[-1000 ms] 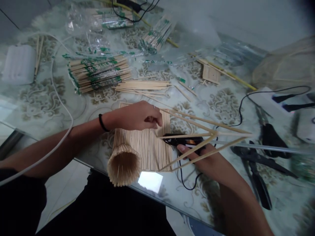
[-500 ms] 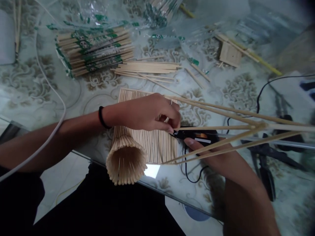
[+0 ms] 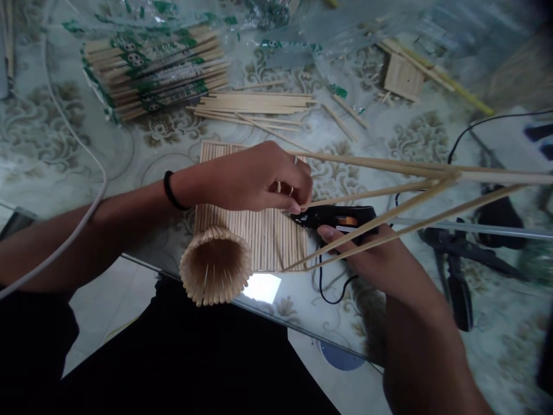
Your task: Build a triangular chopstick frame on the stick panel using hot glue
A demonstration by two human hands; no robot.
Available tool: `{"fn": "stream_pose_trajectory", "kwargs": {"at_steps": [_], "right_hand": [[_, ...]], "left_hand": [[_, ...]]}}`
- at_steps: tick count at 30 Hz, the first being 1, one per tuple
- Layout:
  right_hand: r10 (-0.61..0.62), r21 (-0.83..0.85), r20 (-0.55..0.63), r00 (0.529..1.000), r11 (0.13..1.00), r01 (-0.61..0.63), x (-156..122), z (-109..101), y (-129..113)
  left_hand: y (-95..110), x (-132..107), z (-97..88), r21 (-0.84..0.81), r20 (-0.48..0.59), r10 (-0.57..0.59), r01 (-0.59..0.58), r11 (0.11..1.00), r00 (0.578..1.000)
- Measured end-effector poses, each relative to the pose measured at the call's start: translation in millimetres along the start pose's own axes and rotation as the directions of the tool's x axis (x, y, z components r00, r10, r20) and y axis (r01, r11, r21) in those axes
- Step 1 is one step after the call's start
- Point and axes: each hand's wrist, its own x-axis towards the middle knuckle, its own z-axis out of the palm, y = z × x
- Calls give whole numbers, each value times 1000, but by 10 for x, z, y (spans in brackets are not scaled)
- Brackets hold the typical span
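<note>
My left hand (image 3: pixel 280 178) is closed in a pinch on one end of a thin wooden stick (image 3: pixel 367 193), over a mat of sticks laid side by side (image 3: pixel 268 236). The stick runs right toward a raised frame of joined sticks (image 3: pixel 440 183). My right hand (image 3: pixel 363 251) is wrapped round a black hot glue gun (image 3: pixel 332 218), its nozzle close to my left fingertips; whether they touch I cannot tell. A clear glue stick (image 3: pixel 470 227) seems to extend behind the gun. A flared cup of sticks (image 3: pixel 216 268) stands at the mat's near left corner.
Packed chopsticks (image 3: pixel 155 72) lie at the back left, loose sticks (image 3: pixel 259 104) beside them. A small wooden square (image 3: pixel 404 78) is at the back right. Black pliers (image 3: pixel 458 265) lie right of my right hand. A white cable (image 3: pixel 93 155) crosses my left forearm.
The whole view has shifted slightly. The glue gun's nozzle has moved left under my left fingertips, and the pinched stick now slants, its left end lower. Both hands keep their holds.
</note>
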Motion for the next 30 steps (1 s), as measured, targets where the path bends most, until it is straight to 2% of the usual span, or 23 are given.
{"fn": "stream_pose_trajectory", "kwargs": {"at_steps": [4,7,12,23,30], "right_hand": [[-120,-43,-25,993,992,118,-10,33,-19],[-162,-47,-49,986,986,160,-9,61,-50],[-138,-84,-70,988,988,132,-10,87,-112],[-140,-69,-34,990,988,137,4,83,-137],[-144,-104,-58,988,985,138,-32,60,-35]], "left_hand": [[1,-6,-1,27,-23,21,-21,999,1000],[-5,-10,3,47,-36,51,-49,998,998],[-8,-6,5,53,-28,45,-43,998,999],[3,-6,0,67,-17,38,-37,997,999],[3,-14,3,66,-53,74,-70,995,996]]}}
